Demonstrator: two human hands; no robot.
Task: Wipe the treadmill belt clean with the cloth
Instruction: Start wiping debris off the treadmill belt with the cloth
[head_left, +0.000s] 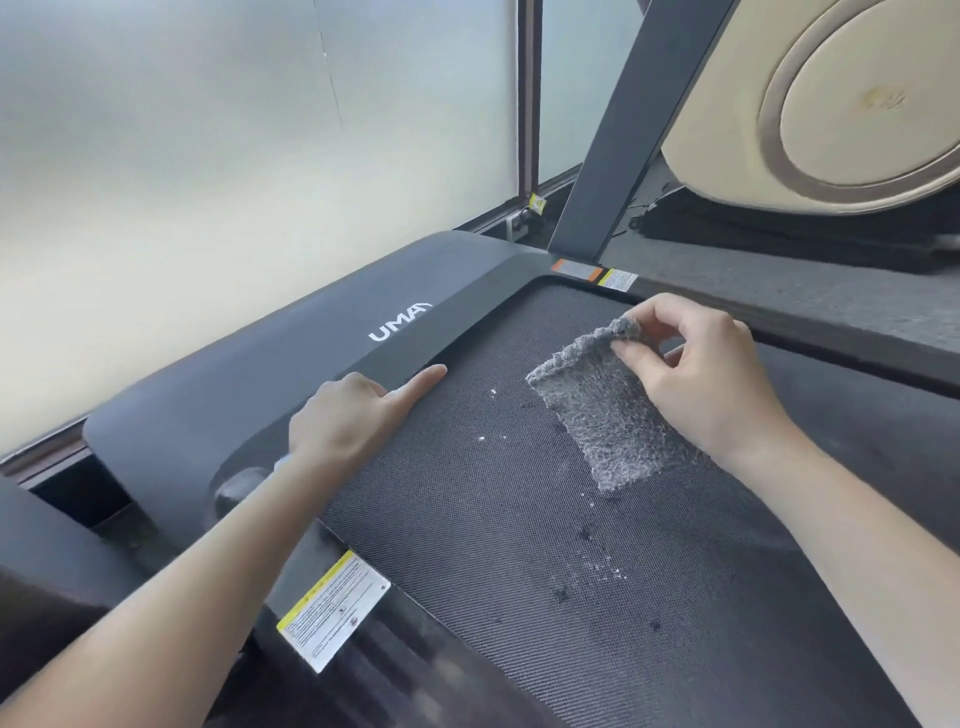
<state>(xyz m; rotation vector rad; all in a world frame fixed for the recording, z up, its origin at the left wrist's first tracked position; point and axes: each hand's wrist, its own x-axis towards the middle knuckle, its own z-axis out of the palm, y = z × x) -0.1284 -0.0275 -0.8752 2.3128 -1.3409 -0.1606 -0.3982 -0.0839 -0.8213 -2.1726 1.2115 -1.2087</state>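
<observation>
The treadmill belt (467, 519) is dark and woven, with white specks and dark smudges scattered over its middle. A grey fluffy cloth (608, 421) lies on the belt near its front right, its upper corner lifted. My right hand (696, 379) pinches that raised corner between thumb and fingers. My left hand (348, 415) rests at the belt's left edge against the motor cover, index finger stretched out, the other fingers curled, holding nothing.
The grey motor cover (291, 374) with white lettering runs across the front. A slanted upright post (628, 135) rises at the right corner. Warning stickers (332, 608) sit on the side rail. A beige machine housing (852, 104) stands at the far right, frosted windows at the left.
</observation>
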